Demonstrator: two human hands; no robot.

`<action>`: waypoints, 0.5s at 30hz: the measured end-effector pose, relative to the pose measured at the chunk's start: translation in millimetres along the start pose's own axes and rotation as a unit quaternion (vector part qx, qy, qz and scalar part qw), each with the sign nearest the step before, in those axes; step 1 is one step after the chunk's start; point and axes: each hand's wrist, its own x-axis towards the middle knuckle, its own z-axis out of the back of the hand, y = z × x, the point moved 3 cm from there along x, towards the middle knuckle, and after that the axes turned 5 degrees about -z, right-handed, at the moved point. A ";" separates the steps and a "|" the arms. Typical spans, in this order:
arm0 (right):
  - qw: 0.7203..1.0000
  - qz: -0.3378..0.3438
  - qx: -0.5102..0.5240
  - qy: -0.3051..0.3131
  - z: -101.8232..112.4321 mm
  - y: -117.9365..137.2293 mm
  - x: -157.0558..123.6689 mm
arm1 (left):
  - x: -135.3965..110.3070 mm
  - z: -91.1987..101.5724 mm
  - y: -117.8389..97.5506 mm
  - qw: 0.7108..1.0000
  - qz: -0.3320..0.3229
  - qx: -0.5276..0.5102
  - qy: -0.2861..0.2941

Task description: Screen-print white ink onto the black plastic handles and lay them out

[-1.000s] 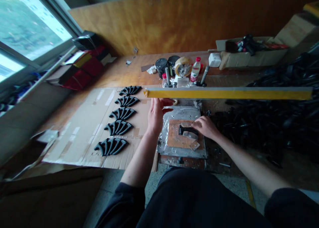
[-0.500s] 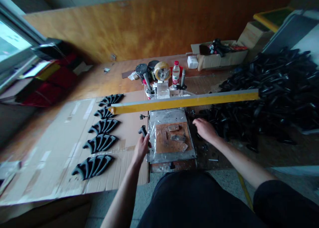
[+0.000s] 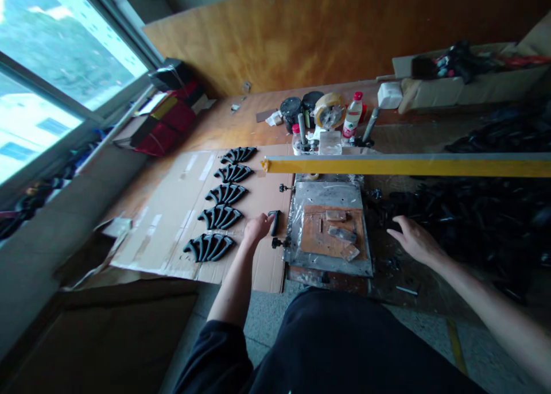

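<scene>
My left hand [image 3: 257,228] is over the cardboard, its fingers closed on the end of a black, bent, handle-like part [image 3: 275,224]. That part hangs or stands just left of the metal plate [image 3: 297,256]. Left of my hand, black parts of the same look lie in several fanned groups, the nearest being one group [image 3: 209,248] and another group [image 3: 220,216]. My right hand [image 3: 414,240] is on the other side of the plate, thumb and fingers apart with nothing in them. It is close to a large dark heap [image 3: 469,221] of black parts.
A long yellow bar [image 3: 387,166] crosses above the bench. On the plate lies a brown board [image 3: 312,233] with several small blocks. Behind stand a tape roll [image 3: 329,111], a red-capped bottle [image 3: 353,117] and dark tubs [image 3: 291,111]. Cardboard [image 3: 159,210] covers the left side.
My left hand has moved from the plate's edge onto the cardboard with the black part. My right hand's fingers have spread apart. The view has turned left.
</scene>
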 end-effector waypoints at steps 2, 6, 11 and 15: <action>0.997 -0.006 0.079 -0.005 3.0 34.0 12.6 | -7.6 22.0 -11.7 0.994 -0.037 -0.095 -0.048; 0.987 0.084 0.118 0.071 -13.9 117.8 36.7 | -29.7 73.6 -66.1 0.847 -0.215 -0.460 -0.160; 0.987 0.146 -0.062 0.016 -36.5 165.6 53.0 | -53.4 104.7 -124.2 0.743 -0.311 -0.574 -0.144; 0.986 0.143 -0.080 -0.024 -30.2 151.2 52.1 | -66.7 95.4 -123.2 0.741 -0.292 -0.587 -0.148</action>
